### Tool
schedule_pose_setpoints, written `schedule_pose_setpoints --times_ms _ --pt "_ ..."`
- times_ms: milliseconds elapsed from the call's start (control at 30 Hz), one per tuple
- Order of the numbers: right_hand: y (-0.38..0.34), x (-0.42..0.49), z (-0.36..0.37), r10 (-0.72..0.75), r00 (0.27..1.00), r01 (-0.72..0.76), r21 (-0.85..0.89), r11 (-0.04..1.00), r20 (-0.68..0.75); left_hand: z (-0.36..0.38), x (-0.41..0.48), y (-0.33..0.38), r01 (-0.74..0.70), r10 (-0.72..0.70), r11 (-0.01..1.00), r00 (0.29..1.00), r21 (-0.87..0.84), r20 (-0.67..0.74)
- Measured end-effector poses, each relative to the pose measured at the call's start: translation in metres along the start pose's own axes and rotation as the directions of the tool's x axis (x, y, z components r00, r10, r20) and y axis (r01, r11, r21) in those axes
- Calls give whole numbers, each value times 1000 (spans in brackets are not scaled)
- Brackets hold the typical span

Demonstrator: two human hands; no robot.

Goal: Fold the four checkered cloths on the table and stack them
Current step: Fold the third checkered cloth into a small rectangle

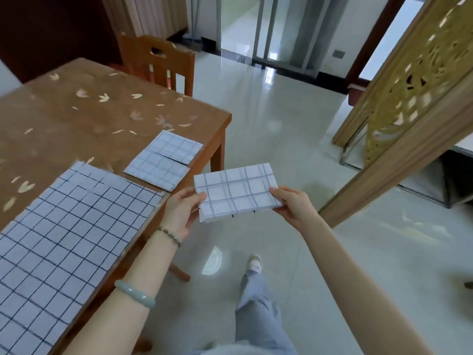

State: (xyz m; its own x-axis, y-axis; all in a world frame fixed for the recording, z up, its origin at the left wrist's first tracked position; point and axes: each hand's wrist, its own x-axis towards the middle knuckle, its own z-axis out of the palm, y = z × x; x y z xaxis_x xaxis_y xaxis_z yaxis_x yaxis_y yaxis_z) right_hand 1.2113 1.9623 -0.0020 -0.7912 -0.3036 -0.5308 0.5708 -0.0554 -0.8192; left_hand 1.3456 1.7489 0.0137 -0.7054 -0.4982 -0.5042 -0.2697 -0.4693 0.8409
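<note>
Folded cloth (236, 192) pinched between left hand (180, 213) and right hand (294, 207).

Glossy pale tiled floor (281, 103), wooden chair (158, 65), carved gold screen (414, 85)

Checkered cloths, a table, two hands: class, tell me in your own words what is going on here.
A person holds a folded cloth in the air beside the table, with the left hand and the right hand each pinching one end. Two more folded cloths lie edge to edge near the table's corner, the far one and the near one, not yet stacked. The fourth cloth lies spread flat on the table, not yet folded.
</note>
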Motion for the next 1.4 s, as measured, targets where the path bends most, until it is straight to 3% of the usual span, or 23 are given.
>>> schedule_pose_setpoints --times_ms 300,567,1067,1400 --pt "-116 177 28 62 971 -15 -204 979 229 78 104 56 -66 27 982 977 -176 -214" --pt "-163 279 72 120 935 -10 -313 950 333 107 171 80 -70 10 985 933 -156 -361" --pt "-222 462 207 251 854 14 -503 864 455 85 341 139 -126 -15 963 857 -237 -515" --pt "-235 519 315 414 736 77 -674 735 535 63 383 149 -104 -63 970 765 -218 -641"
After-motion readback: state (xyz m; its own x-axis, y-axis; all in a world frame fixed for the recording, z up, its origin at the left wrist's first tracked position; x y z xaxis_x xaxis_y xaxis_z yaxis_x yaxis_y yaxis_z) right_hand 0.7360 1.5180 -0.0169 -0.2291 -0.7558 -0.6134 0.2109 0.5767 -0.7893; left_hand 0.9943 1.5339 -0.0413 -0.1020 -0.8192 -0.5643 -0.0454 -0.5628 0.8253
